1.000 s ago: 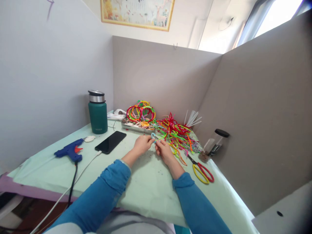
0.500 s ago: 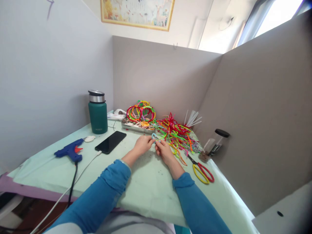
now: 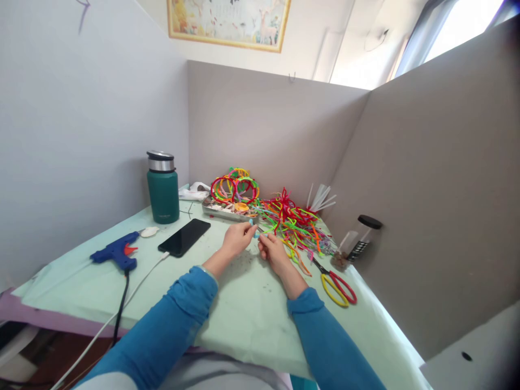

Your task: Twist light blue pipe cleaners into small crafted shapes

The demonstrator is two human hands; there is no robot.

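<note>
Over the middle of the table, my left hand [image 3: 238,238] pinches a small light blue pipe cleaner [image 3: 251,222], which shows bent above its fingertips. My right hand [image 3: 273,251] is just beside it, thumb and fingers closed at the lower end of the same blue piece. A thin greyish sliver shows between the hands; its kind is too small to make out. Behind them spreads a tangled heap of coloured pipe cleaners [image 3: 290,216] in red, green, yellow and orange. Red-and-yellow-handled scissors [image 3: 337,287] lie to the right of my right hand.
At the left are a blue glue gun [image 3: 117,251], a corded black phone [image 3: 184,237] and a green bottle [image 3: 163,195]. A metal tray [image 3: 229,214] with small pieces and pipe-cleaner rings [image 3: 234,187] stands behind. White sticks [image 3: 320,197] and a black-lidded jar [image 3: 357,241] are at right.
The light blue pipe cleaner was a closed-looking loop at the fingertips; now it stands more upright, its bend turned. My left fingers have shifted slightly upward; my right hand has barely moved.
</note>
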